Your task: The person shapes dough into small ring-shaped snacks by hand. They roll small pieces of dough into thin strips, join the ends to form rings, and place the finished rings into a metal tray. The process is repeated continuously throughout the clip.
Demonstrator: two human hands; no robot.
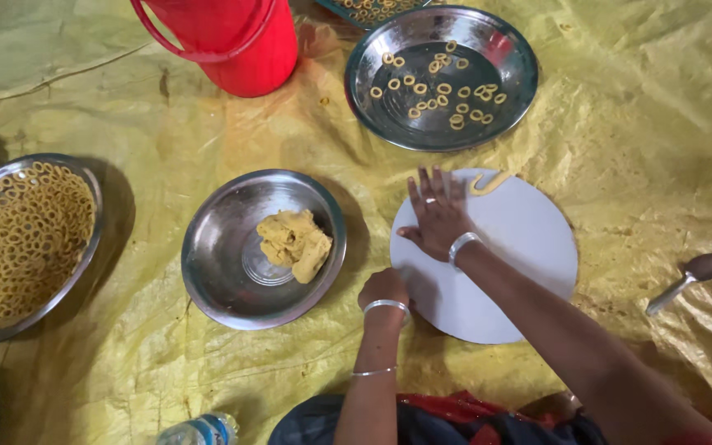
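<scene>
The round white board [529, 247] lies flat on the yellow plastic sheet [644, 140] that covers the floor, a little right of the middle of the view. The right hand [436, 216] rests on the board's nine o'clock side, palm down and fingers spread open and flat, gripping nothing; a ring shows on one finger and a silver bangle sits at the wrist. A short curl of yellow dough [488, 182] lies on the board near its twelve o'clock edge, just beside the fingertips but apart from them. The left hand [384, 288] is curled into a loose fist at the board's eight o'clock rim, touching or nearly touching it; I cannot tell whether it holds anything.

At nine o'clock from the board sits a steel bowl [224, 272] with a lump of yellow dough [294, 243] inside. At twelve o'clock stands a steel plate [504, 58] holding scattered small dough rings [442, 89]. Further out, at ten o'clock, is a red bucket [232, 41]. At the far nine o'clock edge a steel strainer [84, 177] is heaped with rings. At three o'clock a metal spoon [690, 278] lies on the sheet, well apart. A plastic bottle [201, 430] shows at seven o'clock.
</scene>
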